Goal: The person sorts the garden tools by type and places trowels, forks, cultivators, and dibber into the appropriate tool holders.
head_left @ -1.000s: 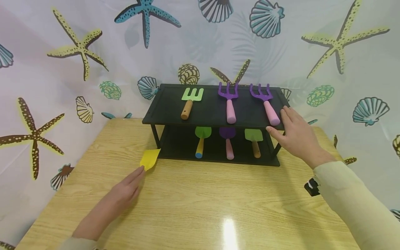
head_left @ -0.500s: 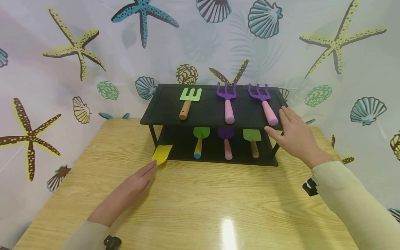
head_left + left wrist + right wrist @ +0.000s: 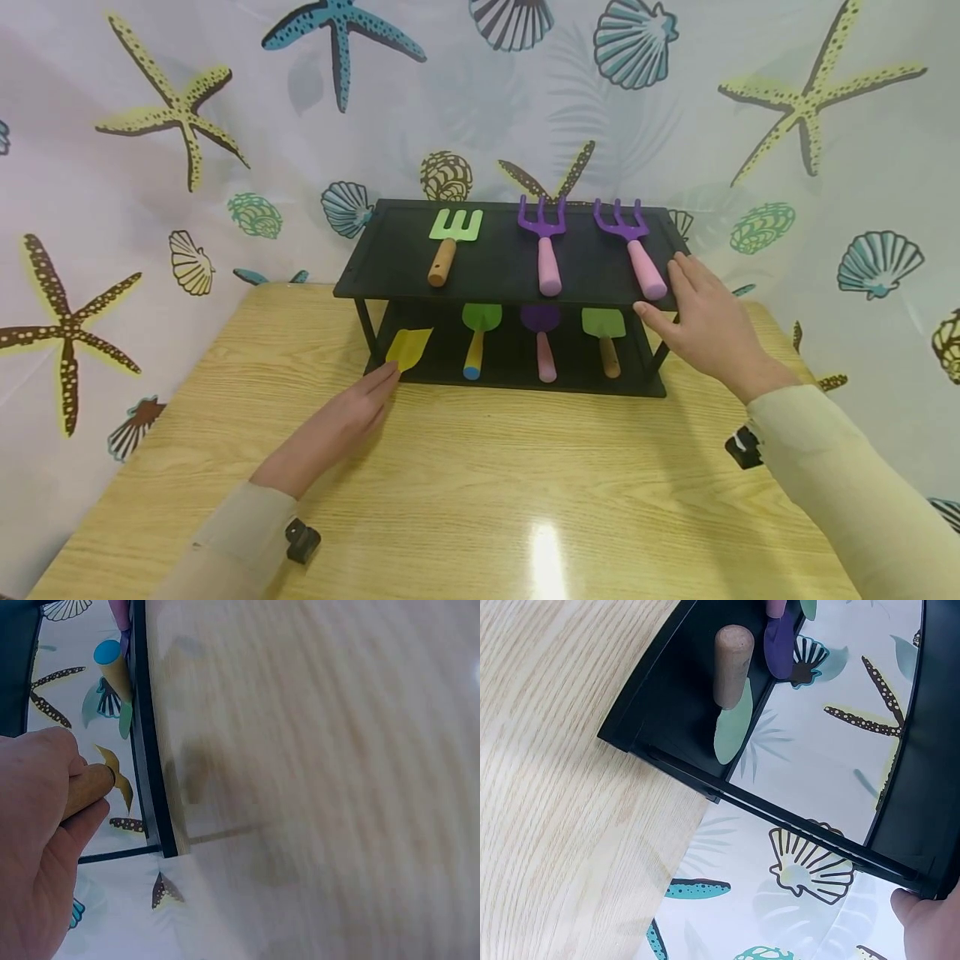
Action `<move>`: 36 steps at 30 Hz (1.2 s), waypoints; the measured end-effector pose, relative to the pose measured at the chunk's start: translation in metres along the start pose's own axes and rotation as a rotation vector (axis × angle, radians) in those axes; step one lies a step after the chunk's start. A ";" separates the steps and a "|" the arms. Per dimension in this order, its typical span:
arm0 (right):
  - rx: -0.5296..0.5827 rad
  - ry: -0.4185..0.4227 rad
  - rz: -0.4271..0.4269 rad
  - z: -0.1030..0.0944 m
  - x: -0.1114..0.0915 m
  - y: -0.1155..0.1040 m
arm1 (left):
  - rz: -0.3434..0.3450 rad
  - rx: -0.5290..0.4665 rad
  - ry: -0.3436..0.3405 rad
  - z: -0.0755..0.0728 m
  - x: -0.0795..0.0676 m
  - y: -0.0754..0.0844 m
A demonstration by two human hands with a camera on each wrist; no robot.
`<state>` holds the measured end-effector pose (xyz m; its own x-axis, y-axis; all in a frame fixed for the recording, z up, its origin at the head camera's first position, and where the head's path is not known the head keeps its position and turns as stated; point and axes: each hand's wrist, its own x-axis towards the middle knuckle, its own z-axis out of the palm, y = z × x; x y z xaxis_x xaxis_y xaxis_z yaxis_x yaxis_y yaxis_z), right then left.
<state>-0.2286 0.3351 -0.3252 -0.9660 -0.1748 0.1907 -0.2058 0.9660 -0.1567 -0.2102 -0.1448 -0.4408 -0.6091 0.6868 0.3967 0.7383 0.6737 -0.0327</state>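
Observation:
My left hand (image 3: 352,412) holds a small yellow trowel (image 3: 409,348) by its wooden handle (image 3: 90,789). The trowel's blade points into the lower tier of a black two-tier rack (image 3: 487,287), at that tier's left end. My right hand (image 3: 712,321) rests on the upper tier's front right corner, fingers laid straight along it and thumb (image 3: 905,904) at the front edge. On the lower tier lie a green trowel (image 3: 480,321) with a blue-tipped yellow handle, a purple trowel (image 3: 545,358) with a pink handle, and a light-green spade (image 3: 604,325) with a wooden handle.
The upper tier carries a light-green hand fork (image 3: 453,229) and two purple forks, one in the middle (image 3: 549,258) and another purple fork (image 3: 643,262) beside my right hand. The rack stands on a wooden table (image 3: 487,467) before a seashell-patterned cloth (image 3: 300,125).
My left hand has moved right and forward, carrying the yellow trowel from beside the rack to over the lower tier's left end. My right hand has stayed on the rack's corner.

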 end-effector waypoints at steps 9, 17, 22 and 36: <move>-0.003 0.002 -0.003 0.000 0.000 -0.001 | -0.045 0.007 -0.084 0.007 0.027 -0.006; -0.010 -0.002 0.000 -0.001 0.001 -0.002 | -0.019 0.069 -0.095 0.017 0.046 -0.017; -0.012 -0.007 0.006 -0.001 0.001 -0.002 | -0.024 0.119 -0.141 0.022 0.058 -0.020; -0.009 0.005 0.009 0.000 -0.001 0.000 | -0.060 0.148 -0.171 0.033 0.076 -0.020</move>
<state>-0.2278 0.3349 -0.3249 -0.9670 -0.1651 0.1943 -0.1955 0.9693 -0.1494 -0.2807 -0.0977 -0.4401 -0.7005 0.6718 0.2410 0.6562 0.7390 -0.1526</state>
